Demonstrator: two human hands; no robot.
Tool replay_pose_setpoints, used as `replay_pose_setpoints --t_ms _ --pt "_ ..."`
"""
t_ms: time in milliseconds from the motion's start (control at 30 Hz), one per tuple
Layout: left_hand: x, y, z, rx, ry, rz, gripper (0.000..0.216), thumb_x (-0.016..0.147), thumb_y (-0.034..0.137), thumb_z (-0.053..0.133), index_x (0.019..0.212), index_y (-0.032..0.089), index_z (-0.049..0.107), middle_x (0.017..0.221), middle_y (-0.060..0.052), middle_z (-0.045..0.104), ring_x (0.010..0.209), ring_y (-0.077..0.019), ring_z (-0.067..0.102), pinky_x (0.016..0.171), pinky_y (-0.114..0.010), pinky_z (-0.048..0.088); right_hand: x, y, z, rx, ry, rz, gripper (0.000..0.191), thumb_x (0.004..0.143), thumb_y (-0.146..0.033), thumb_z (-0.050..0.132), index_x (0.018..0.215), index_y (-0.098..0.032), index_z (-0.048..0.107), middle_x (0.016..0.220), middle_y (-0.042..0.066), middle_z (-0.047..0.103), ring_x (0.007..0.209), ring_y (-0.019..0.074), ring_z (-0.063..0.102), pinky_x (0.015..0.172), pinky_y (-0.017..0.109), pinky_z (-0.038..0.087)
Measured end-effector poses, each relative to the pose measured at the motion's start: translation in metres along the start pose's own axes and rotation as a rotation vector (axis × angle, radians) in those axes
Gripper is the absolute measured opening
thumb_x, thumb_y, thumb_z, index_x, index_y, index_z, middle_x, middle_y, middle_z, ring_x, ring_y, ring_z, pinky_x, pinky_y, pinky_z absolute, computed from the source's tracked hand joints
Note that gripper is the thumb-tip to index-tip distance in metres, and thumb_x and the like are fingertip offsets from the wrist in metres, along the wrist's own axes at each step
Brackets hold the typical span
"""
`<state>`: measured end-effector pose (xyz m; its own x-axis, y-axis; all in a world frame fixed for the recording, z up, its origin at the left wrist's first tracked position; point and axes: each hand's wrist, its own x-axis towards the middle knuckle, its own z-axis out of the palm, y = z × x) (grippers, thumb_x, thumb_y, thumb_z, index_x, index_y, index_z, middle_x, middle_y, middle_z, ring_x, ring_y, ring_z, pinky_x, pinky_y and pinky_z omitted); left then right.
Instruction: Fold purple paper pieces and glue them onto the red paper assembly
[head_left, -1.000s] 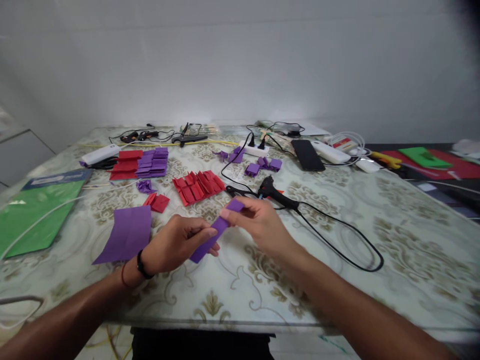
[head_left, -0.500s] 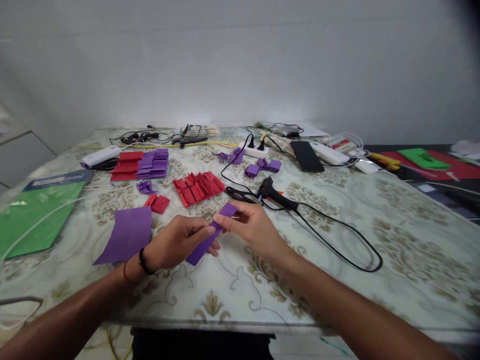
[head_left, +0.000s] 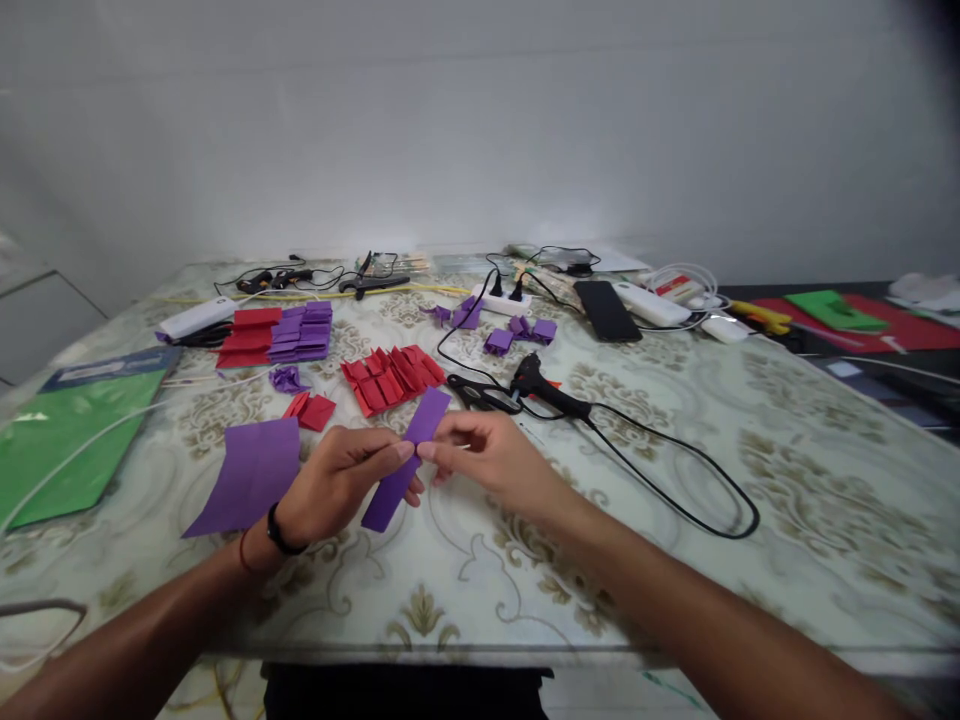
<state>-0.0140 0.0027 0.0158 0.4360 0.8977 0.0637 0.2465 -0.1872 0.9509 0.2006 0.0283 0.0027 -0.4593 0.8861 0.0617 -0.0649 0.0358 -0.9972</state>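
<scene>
A long purple paper strip (head_left: 388,497) slants between my hands above the patterned tablecloth. My left hand (head_left: 341,478) pinches it near the middle, thumb on top and fingers underneath. My right hand (head_left: 487,455) pinches the strip's right edge, close to my left thumb. Left of my left hand lies a purple paper sheet (head_left: 251,470) with a crease. Beyond the hands sit a pleated red paper piece (head_left: 391,378) and a small folded red paper (head_left: 310,410).
A black glue gun (head_left: 551,388) with a looping cord and black scissors (head_left: 484,394) lie beyond my right hand. Farther back are folded purple pieces (head_left: 517,333), a power strip (head_left: 501,301) and a phone (head_left: 606,310). A green paper pack (head_left: 82,430) is at the left.
My right hand has slid from the strip's far end down toward its middle, beside my left thumb. The far end now shows free. The thin white stick near my right fingers is no longer visible.
</scene>
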Motion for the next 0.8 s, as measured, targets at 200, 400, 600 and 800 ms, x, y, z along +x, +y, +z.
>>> replay_pose_setpoints --t_ms 200,400,600,800 --pt "0.001 -0.002 0.003 -0.013 -0.06 -0.049 0.038 0.102 0.046 0.061 0.086 0.013 0.074 0.084 -0.01 0.084 0.076 -0.0226 0.083 0.068 -0.027 0.062 0.0 0.006 0.007 -0.005 0.064 -0.024 0.039 0.072 -0.053 0.09 0.067 -0.019 0.07 0.062 -0.001 0.066 0.057 0.0146 0.062 0.06 0.029 0.053" --pt "-0.001 0.002 0.004 0.023 -0.086 -0.073 0.041 0.102 0.045 0.06 0.081 0.013 0.076 0.082 -0.011 0.084 0.074 -0.0218 0.082 0.068 -0.027 0.061 0.007 -0.004 -0.017 0.168 0.303 -0.085 0.032 0.068 -0.047 0.092 0.071 -0.021 0.075 0.062 -0.002 0.062 0.056 0.0125 0.055 0.062 0.03 0.053" --pt "0.003 -0.003 0.002 -0.03 0.046 -0.073 0.042 0.102 0.044 0.058 0.081 0.013 0.077 0.08 -0.009 0.081 0.075 -0.0207 0.076 0.069 -0.028 0.056 0.007 -0.007 -0.023 0.137 0.345 -0.144 0.031 0.074 -0.049 0.088 0.076 -0.022 0.072 0.069 -0.003 0.06 0.06 0.012 0.053 0.066 0.032 0.059" --pt "0.006 -0.007 0.001 0.189 0.084 0.038 0.049 0.103 0.045 0.054 0.063 0.017 0.055 0.06 0.003 0.054 0.058 -0.0113 0.047 0.056 -0.025 0.036 0.001 0.004 0.004 -0.056 0.06 -0.055 0.036 0.079 -0.052 0.085 0.081 -0.019 0.072 0.076 0.001 0.07 0.067 0.0146 0.065 0.068 0.03 0.057"
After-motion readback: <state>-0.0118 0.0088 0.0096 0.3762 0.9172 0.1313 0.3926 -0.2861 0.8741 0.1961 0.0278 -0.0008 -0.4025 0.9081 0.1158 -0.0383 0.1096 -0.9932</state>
